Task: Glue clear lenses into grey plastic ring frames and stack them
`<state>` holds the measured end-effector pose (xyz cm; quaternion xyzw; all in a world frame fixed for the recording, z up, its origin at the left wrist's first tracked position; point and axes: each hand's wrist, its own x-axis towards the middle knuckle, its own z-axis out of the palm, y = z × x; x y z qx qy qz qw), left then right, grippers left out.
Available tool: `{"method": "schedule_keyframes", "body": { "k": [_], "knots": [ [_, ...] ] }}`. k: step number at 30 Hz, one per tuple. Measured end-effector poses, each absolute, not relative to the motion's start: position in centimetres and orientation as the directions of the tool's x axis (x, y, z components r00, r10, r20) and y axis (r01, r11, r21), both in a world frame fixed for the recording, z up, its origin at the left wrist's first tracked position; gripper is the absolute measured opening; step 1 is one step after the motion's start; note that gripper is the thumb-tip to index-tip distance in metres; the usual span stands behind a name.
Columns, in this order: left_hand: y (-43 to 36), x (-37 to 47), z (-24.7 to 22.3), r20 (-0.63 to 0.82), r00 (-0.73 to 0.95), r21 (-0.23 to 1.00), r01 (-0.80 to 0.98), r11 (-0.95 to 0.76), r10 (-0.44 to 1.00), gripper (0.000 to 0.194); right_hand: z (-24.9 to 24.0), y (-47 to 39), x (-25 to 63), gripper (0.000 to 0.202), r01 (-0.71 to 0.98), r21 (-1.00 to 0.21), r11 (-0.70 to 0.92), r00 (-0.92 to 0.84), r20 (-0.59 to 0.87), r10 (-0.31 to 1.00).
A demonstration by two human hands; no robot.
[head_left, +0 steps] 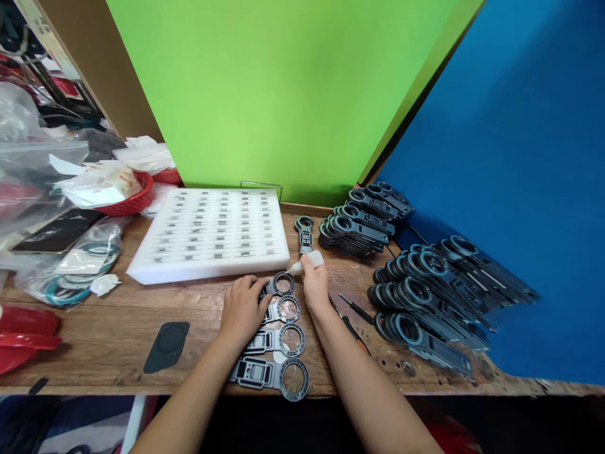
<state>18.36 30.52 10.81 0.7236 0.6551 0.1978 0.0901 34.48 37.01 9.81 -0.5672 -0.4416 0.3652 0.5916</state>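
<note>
Several grey plastic parts with a round ring at one end lie in a column at the table's front. My left hand rests on the farthest ring-ended part, thumb and fingers closed about its flat arm. In my right hand is a small white squeeze bottle, gripped by its body. Its narrow tip points left and down at that part's ring, close to the rim; whether it touches I cannot tell. Another ring-ended part lies alone beyond the bottle.
A white foam tray with rows of small metal pieces stands behind my left hand. Stacks of ring-ended parts fill the right side. Screwdrivers lie beside my right forearm. At left are a dark flat plate, a phone and bags.
</note>
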Motion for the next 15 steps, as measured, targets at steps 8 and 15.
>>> {"method": "schedule_keyframes", "body": {
  "k": [8,15],
  "knots": [
    [30.5,18.4,10.9,0.170,0.066,0.387,0.913,-0.128,0.983,0.030,10.6,36.2,35.1,0.027,0.182,-0.980,0.077,0.354,0.139,0.925],
    [30.4,18.4,10.8,0.170,0.063,0.388,0.913,-0.126,0.983,0.031,10.8,35.4,35.6,0.029,0.277,-0.960,0.047,0.341,0.144,0.929]
  ]
}}
